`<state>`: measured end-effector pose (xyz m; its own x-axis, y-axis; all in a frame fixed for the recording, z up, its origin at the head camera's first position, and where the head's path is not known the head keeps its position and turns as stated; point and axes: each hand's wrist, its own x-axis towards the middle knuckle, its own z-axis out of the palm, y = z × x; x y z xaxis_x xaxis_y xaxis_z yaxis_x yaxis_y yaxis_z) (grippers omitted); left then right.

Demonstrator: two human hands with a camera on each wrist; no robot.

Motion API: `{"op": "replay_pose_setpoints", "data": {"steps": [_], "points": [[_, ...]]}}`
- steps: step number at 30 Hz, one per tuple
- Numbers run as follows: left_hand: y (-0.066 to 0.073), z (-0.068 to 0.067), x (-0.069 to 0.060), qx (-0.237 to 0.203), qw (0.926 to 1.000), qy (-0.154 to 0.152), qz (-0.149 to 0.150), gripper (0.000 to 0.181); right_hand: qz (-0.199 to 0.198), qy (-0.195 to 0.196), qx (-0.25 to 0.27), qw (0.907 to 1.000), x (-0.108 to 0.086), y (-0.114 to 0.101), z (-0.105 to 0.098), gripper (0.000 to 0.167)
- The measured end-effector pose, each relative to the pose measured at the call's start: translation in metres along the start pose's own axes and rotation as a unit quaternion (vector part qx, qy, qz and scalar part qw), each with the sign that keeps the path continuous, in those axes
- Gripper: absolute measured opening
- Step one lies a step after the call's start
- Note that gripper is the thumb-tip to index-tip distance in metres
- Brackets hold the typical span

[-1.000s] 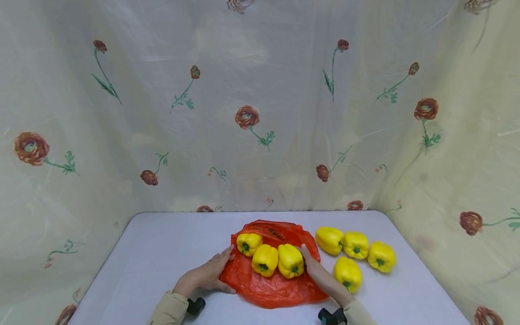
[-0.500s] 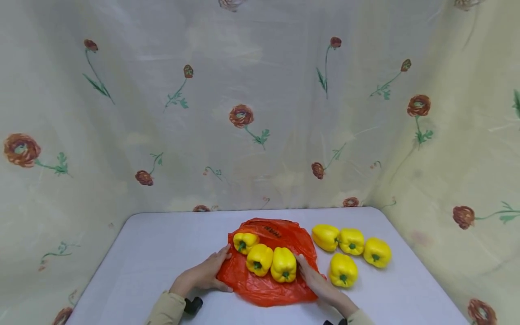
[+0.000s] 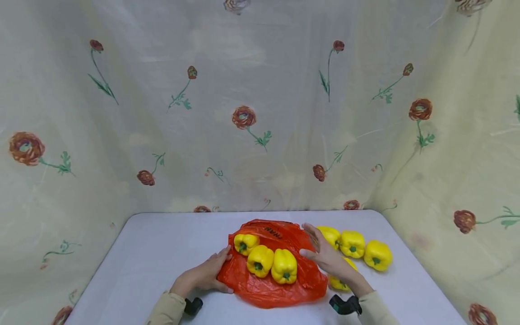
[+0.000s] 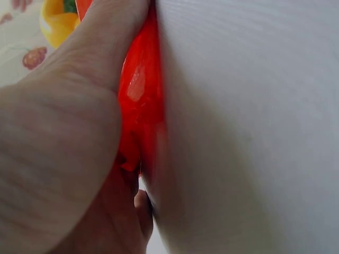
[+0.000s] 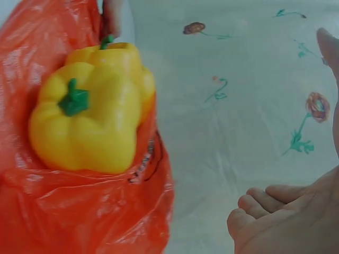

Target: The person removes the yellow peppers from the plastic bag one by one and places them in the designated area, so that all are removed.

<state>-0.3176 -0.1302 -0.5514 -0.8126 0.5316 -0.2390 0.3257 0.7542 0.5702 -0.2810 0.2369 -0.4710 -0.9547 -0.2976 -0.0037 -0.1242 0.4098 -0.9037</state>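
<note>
Middle pepper (image 3: 262, 255), stem (image 3: 257, 266) toward head camera

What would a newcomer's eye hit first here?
Probably the bright red bag near the middle of the pale table, with three yellow peppers lying on it. Next, four more yellow peppers to its right, two partly behind the open right hand; the left hand touches the bag's left edge.
</note>
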Motion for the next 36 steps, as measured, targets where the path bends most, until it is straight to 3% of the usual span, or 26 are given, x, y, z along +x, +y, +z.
{"op": "replay_pose_setpoints", "data": {"steps": [6, 13, 21, 27, 36], "points": [[0.001, 0.0, -0.001, -0.001, 1.0, -0.003, 0.003, 0.121, -0.044, -0.002, -0.012, 0.999, 0.007, -0.011, -0.008, 0.088], [0.001, 0.0, 0.0, 0.005, 1.0, -0.004, 0.001, 0.121, -0.072, -0.013, -0.003, 0.9973, 0.017, -0.014, -0.01, 0.081], [-0.001, 0.002, 0.003, 0.01, 0.9998, -0.003, -0.015, 0.121, -0.02, -0.05, 0.018, 0.9984, 0.025, -0.005, 0.003, 0.081], [-0.002, 0.002, 0.003, 0.011, 0.9999, -0.002, -0.013, 0.121, -0.019, -0.092, 0.027, 0.9952, 0.029, 0.009, 0.014, 0.069], [-0.002, 0.0, 0.002, 0.005, 0.9998, -0.002, -0.018, 0.121, 0.036, -0.09, 0.014, 0.9952, 0.033, 0.026, 0.029, 0.072]]}}
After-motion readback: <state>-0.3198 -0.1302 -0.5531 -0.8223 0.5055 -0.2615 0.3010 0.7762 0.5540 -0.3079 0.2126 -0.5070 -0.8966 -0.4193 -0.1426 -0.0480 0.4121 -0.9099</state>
